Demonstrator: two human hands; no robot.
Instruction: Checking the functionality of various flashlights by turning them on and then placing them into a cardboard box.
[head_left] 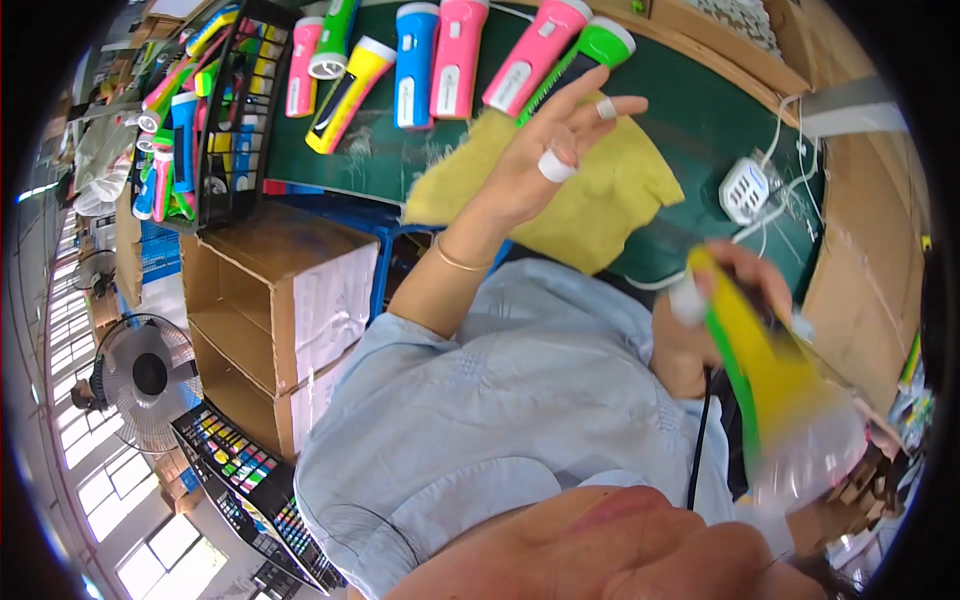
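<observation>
My left hand (545, 150) is raised over a yellow cloth (630, 190) with its fingers stretched apart and nothing in them. White tape wraps some of its fingers. Just beyond it lie a green-and-black flashlight (603, 45) and a pink flashlight (540, 50). My right hand (745, 270) is closed round a yellow-and-green flashlight (770, 375), held up at the right; motion blurs its wide, pale end. Along the table's far side lie another pink flashlight (458, 60), a blue flashlight (415, 70), a yellow-and-black flashlight (350, 95) and a green flashlight (335, 35).
A black rack (240, 120) stands at the left beside several colourful flashlights. On the green table (700, 130), a white power strip (745, 190) trails cables at the right. Open cardboard boxes (275, 300) and a standing fan (150, 373) are at the left; cardboard (860, 250) borders the right.
</observation>
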